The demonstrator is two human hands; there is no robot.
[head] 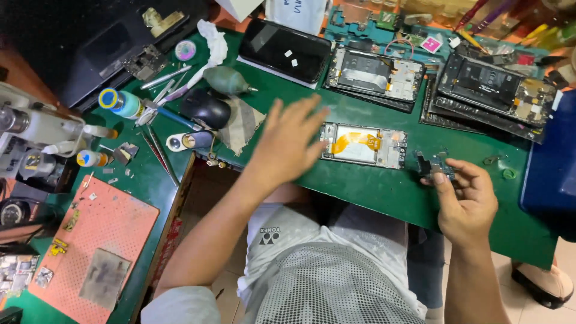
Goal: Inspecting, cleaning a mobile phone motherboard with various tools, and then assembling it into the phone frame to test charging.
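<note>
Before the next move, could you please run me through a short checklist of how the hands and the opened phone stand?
1. Right hand has a firm pinch on the small circuit board: ok, thumb and fingers close on it.
2. Left hand free: ok, open with fingers spread, holding nothing; blurred.
3. Opened phone lies flat on the green mat: ok.
4. Orange flex cable seated inside the opened phone: cannot tell.
5. Bare mat between the opened phone and the small circuit board: ok.
6. Other opened phones set apart behind: ok.

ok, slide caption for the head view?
Right hand pinches a small circuit board; left hand hovers beside an opened phone.
</note>
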